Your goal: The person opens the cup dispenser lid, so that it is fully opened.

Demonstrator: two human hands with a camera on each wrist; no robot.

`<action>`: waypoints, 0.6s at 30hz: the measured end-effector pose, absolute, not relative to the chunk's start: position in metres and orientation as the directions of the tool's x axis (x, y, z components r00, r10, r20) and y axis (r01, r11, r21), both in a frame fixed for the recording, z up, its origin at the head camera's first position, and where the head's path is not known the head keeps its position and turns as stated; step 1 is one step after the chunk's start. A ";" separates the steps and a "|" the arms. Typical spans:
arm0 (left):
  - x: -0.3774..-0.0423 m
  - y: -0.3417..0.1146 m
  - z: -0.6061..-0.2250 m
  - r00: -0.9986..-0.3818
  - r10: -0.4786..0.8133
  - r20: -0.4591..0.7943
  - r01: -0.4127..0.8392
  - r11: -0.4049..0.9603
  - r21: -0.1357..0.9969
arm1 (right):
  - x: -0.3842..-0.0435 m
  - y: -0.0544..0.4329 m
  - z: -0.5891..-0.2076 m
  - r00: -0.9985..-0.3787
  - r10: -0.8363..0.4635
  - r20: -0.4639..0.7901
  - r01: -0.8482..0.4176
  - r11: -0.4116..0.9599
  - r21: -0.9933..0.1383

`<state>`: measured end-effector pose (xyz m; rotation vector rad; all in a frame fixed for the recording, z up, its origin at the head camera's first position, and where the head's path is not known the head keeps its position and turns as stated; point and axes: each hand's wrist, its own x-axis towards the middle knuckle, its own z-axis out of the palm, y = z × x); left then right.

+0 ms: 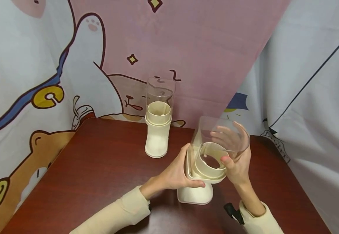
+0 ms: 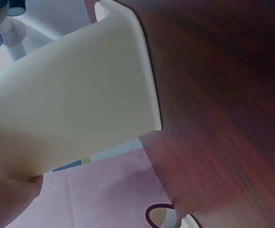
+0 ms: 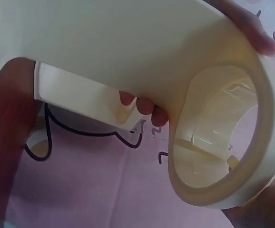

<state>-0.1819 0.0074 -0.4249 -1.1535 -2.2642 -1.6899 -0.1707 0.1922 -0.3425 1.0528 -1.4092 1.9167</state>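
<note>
A cream plastic stand (image 1: 195,194) with a wide foot is upright near the front of the brown table, right of the middle. Its top carries a round cream collar (image 1: 213,170) within a clear, open-topped container (image 1: 205,125). My left hand (image 1: 175,172) grips the stand's top from the left, thumb along the front edge. My right hand (image 1: 241,162) holds the clear container's right side, thumb in front and fingers seen through the clear wall. In the right wrist view, the stand's underside (image 3: 104,42) has a large round opening, with several left fingertips (image 3: 146,105) curled beneath.
A second cream stand (image 1: 157,141) with a clear container (image 1: 160,89) stands at the table's back edge. The brown table (image 1: 99,175) is bounded behind by a pink and white printed cloth (image 1: 207,58). A dark cord (image 1: 312,78) runs down the right side cloth.
</note>
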 end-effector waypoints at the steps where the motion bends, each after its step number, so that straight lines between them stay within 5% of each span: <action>1: -0.182 0.008 -0.424 -0.708 0.511 0.487 0.613 0.104 0.783 | -0.171 0.192 -0.342 -0.553 -0.031 0.833 -0.784 -0.320 -0.532; 18: -0.180 0.012 -0.427 -0.724 0.477 0.498 0.606 0.097 0.790 | -0.173 0.195 -0.341 -0.583 -0.036 0.811 -0.758 -0.337 -0.559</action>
